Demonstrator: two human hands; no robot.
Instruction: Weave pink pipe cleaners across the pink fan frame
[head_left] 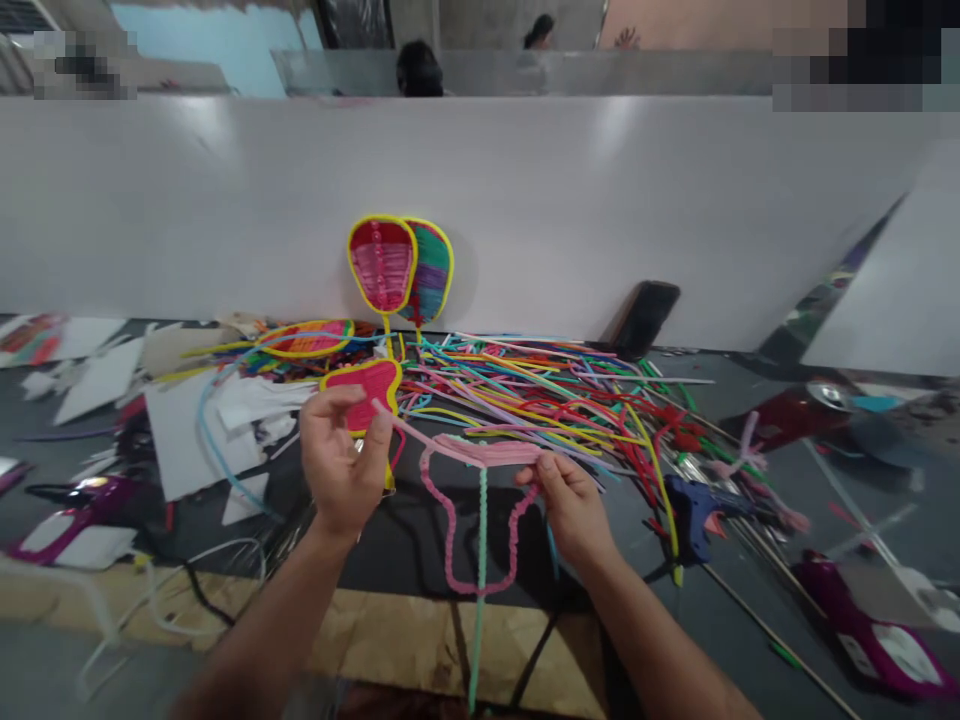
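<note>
A fan-shaped frame of twisted pink pipe cleaner hangs over the table, with a mint-green stem running down its middle. Several light pink pipe-cleaner rows cross its top. My right hand pinches the frame's upper right corner between thumb and fingers. To the left, my left hand has its thumb and fingers closed at the loose end of a light pink pipe cleaner, stretched out from the frame's top. Just behind that hand lies a red fan with a yellow rim.
Two finished fans lean against the white partition. Loose coloured pipe cleaners spread across the back. At right are a blue glue gun, a drink can and a phone. White paper scraps lie left.
</note>
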